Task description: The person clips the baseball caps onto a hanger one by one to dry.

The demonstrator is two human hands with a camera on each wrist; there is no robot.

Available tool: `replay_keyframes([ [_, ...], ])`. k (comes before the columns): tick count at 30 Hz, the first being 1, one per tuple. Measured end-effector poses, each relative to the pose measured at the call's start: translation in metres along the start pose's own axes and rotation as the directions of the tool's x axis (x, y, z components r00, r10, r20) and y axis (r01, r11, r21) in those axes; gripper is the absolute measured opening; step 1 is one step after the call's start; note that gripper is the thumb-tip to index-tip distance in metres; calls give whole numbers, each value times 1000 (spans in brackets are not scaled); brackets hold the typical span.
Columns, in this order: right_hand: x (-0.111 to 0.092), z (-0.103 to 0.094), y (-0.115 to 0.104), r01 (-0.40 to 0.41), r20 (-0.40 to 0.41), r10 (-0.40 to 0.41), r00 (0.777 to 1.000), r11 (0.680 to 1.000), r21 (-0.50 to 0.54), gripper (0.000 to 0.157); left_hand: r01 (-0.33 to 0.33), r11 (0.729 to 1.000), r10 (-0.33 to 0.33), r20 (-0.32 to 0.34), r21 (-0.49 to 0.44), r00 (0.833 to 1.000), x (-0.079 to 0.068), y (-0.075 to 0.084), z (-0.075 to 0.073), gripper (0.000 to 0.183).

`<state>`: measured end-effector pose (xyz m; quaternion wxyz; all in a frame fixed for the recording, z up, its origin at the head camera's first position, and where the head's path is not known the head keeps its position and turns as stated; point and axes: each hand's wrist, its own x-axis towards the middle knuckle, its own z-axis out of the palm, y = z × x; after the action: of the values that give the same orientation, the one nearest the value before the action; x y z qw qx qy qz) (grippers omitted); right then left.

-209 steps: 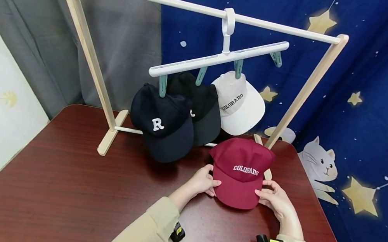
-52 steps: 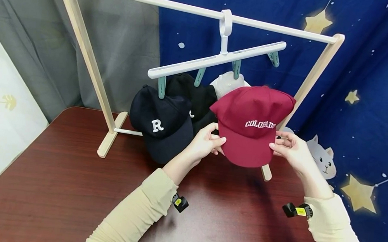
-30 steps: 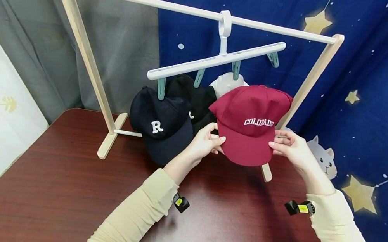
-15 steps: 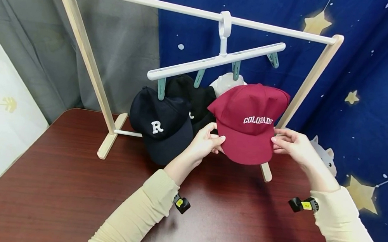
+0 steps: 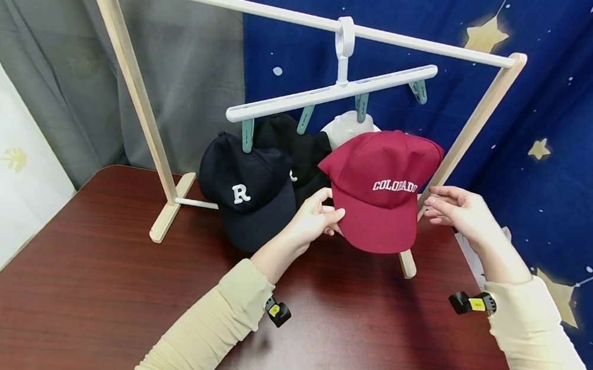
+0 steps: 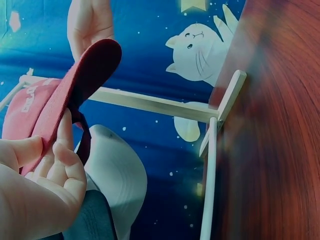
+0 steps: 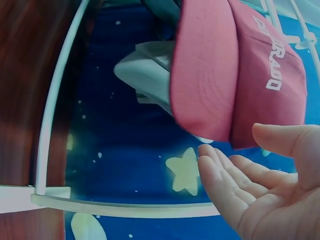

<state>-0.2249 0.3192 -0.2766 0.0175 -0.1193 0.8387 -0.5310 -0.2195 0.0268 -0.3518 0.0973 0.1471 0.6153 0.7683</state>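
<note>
A maroon baseball cap [image 5: 378, 175] lettered COLORADO is held up off the table, in front of a white cap [image 5: 346, 129]. My left hand [image 5: 315, 218] pinches the left side of its brim, thumb on top and fingers beneath. Just right of the cap, my right hand [image 5: 457, 209] is apart from it, fingers loosely extended with nothing between them; the right wrist view shows a gap between those fingertips [image 7: 206, 150] and the brim. Above hangs a white hanger [image 5: 332, 93] with several teal clips, the rightmost clip [image 5: 418, 91] bare.
A navy cap [image 5: 244, 192] with an R and a black cap [image 5: 300, 149] hang from the left clips. A wooden rack [image 5: 130, 74] carries the hanger and stands on the dark red table [image 5: 104, 285]. Star-patterned blue curtain [image 5: 563, 145] is behind.
The maroon cap was lifted from low near the table, with both hands on its brim. Within the last half second my right hand let go and moved right; the cap stays nearly still.
</note>
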Motion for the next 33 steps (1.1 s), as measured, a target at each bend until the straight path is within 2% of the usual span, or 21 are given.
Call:
replay_keyframes([
  [3, 5, -4, -5, 13, -64, -11, 998, 999, 33, 43, -5, 1000, 5, -1, -5, 1000, 0, -1, -1, 14],
  [8, 15, -9, -10, 77, -170, -46, 984, 980, 182, 15, -2, 1000, 2, 7, -14, 1000, 0, -3, -1, 14],
  [10, 18, -10, -12, 98, -215, -53, 975, 974, 202, 11, -1, 1000, 1, 12, -15, 1000, 0, -4, 0, 14],
  [12, 21, -10, -14, 105, -264, -62, 962, 983, 149, 14, -4, 1000, 5, 14, -14, 1000, 0, -5, 0, 13],
  [15, 25, -9, -18, 100, -321, -84, 943, 994, 33, 28, -7, 1000, 7, 10, -11, 1000, 0, -6, 0, 14],
  [18, 30, -9, -24, 98, -364, -112, 925, 994, -58, 34, -2, 1000, 3, 5, -9, 1000, 1, -7, -1, 14],
  [23, 37, -10, -35, 112, -406, -126, 905, 992, -57, 31, -1, 1000, 1, 7, -2, 1000, 1, -9, -1, 14],
  [33, 52, -11, -59, 98, -438, -82, 895, 995, 15, 35, 3, 1000, -3, -6, -4, 1000, 1, -8, 0, 14],
])
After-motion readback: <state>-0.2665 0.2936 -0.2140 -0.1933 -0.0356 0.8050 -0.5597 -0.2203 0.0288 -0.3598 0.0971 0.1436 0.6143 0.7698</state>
